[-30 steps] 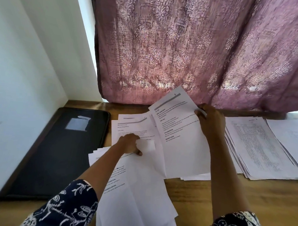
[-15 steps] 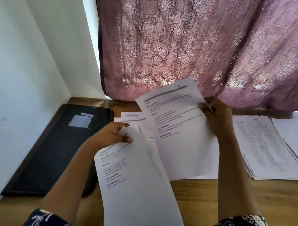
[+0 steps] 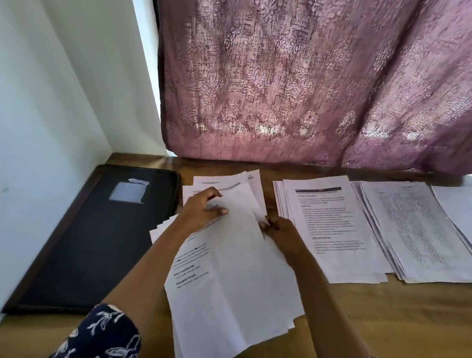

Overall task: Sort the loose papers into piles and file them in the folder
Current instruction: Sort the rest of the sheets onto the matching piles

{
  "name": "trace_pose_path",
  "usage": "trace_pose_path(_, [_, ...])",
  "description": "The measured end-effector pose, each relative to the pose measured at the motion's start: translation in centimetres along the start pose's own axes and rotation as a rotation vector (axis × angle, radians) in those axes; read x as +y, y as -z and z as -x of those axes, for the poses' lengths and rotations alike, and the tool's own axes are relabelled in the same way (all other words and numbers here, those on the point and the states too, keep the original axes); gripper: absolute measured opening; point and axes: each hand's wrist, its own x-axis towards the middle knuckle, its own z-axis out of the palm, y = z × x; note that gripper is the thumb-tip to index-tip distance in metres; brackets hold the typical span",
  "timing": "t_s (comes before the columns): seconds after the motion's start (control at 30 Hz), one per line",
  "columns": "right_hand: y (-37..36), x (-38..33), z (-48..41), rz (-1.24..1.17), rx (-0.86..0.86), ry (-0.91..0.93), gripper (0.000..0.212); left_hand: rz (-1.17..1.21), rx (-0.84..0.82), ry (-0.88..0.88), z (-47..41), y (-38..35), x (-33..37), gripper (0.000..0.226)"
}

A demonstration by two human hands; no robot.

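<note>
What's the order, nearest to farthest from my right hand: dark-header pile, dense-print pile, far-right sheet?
From the right hand:
1. dark-header pile, immediately to its right.
2. dense-print pile, farther right.
3. far-right sheet, at the picture's right edge.

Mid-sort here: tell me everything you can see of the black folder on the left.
The black rectangular folder lies flat and closed on the wooden table, its left side along the white wall. Its cover looks matte, with rounded corners and a pale label near the far end. Corners of loose white papers reach its right edge.
</note>
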Motion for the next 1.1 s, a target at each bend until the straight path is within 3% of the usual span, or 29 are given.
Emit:
trace_pose_path(0.1, [-1.9, 0.5, 1.4, -0.130, 0.023, -0.076, 0.021, 0.069, 0.005, 0.013, -0.8, -0.1, -1.3, 0.035])
trace_pose_path(0.2, [-3.8, 0.7, 2.6, -0.350, 0.066, -0.105, 0.069, 0.099, -0.038, 0.075, -1.0, -0.1, -2.0, 0.052])
trace_pose_path(0.27, [-4.5, 0.7, 3.1, -0.259, 0.030, -0.155, 0.059, 0.022, -0.065, 0.086, -1.3, -0.5, -2.3, 0.052])
trace_pose_path(0.33, [-4.9, 0.8, 3.4, 0.097, 0.007, -0.126, 0.048, -0.106, -0.102, 0.087, -1.5, -1.3, -2.7, 0.047])
trace_pose_path(0.47, [-4.5, 2.4, 1.2, 0.456, 0.243, 0.111, 0.027, -0.219, -0.117, 0.116, -1.0, -3.1, -3.8, 0.052])
trace_pose_path(0.6, [-3.3, 1.3, -3.8, 0.619, 0.290, 0.388, 0.026, -0.193, -0.027, 0.036, -0.5, -3.8, -4.6, 0.054])
trace_pose_path(0.67, [-2.9, 0.5, -7.1, 0.626, 0.314, 0.350, 0.036, -0.155, -0.033, 0.027, -0.5, -3.8, -4.9, 0.053])
trace_pose_path(0.8, [-2.0, -0.8, -12.8, 0.512, 0.270, 0.038, 0.056, -0.090, -0.033, 0.030, -1.0, -3.3, -5.1, 0.051])
trace_pose_path(0.93, [-2.8, -0.7, -14.1, 0.492, 0.213, -0.028, 0.045, -0.079, -0.051, 0.034, -1.2, -2.9, -5.4, 0.048])
trace_pose_path(1.1, [-3.5, -0.8, -13.7, 0.361, 0.225, -0.065, 0.051, -0.042, -0.068, 0.045, -1.1, -2.7, -5.4, 0.047])
